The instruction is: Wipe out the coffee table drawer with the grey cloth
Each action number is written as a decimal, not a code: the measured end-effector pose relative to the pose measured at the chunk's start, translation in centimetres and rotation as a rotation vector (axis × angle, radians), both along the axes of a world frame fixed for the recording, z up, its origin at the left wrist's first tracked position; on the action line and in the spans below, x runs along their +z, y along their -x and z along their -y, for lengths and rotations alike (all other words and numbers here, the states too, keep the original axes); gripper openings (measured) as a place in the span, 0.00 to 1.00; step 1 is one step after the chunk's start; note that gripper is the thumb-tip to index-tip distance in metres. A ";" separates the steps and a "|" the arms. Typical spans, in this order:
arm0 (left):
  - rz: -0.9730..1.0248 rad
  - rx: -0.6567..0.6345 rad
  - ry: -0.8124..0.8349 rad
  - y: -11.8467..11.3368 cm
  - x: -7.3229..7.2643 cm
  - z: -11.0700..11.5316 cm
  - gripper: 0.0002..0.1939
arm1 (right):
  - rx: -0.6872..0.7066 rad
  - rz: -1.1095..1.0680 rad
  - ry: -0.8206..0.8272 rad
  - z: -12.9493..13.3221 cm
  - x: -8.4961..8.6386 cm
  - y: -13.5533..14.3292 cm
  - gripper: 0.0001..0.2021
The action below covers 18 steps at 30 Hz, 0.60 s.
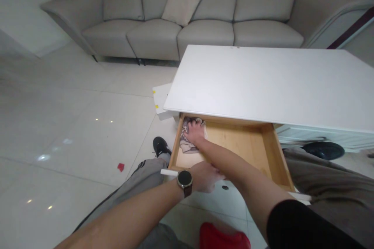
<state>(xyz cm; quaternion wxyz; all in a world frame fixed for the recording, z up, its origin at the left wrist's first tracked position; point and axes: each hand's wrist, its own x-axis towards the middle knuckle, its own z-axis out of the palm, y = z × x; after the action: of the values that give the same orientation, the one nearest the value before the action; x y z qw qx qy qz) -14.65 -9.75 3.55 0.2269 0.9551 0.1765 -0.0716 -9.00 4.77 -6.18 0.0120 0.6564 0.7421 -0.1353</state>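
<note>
Patterned cloth (189, 148) in the open drawer's (272, 151) far left corner, beneath a spread right hand (195, 131), liable to bunch from uneven pressing, with the left hand (204, 177) near the front edge, grip impossible to tell.

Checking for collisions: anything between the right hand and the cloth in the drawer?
Nothing visible: the right hand rests on the cloth. The left hand is at the front of the drawer, clear of that contact.

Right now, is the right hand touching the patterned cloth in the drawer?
Touching: the head view shows the right hand spread over the patterned cloth.
</note>
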 end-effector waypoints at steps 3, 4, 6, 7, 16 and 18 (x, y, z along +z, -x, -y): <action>0.047 0.014 0.009 0.0 -0.1 0.0 0.19 | 0.035 -0.012 0.013 0.6 0.0 1.3 0.34; 0.054 0.011 0.010 0.0 -0.1 0.0 0.19 | 0.070 -0.016 0.018 1.2 0.0 0.9 0.34; 0.064 -0.006 0.008 0.0 0.0 0.0 0.18 | 0.192 -0.023 0.035 3.0 -0.2 -0.2 0.34; 0.059 -0.010 0.003 0.0 0.1 0.0 0.18 | 0.275 -0.029 0.045 4.0 -0.3 -0.9 0.34; -0.090 0.056 -0.087 -0.3 0.9 0.4 0.16 | 0.519 -0.110 0.190 7.3 -0.5 -2.5 0.37; -0.082 0.040 -0.088 -0.3 1.0 0.4 0.16 | 0.444 -0.125 0.211 7.1 -0.4 -3.3 0.38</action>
<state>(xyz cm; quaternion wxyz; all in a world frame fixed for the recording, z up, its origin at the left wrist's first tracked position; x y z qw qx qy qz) -14.34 -10.14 4.54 0.1788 0.9567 0.2078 -0.0982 -5.66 -2.35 -6.61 0.0637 0.4628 0.8492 -0.2464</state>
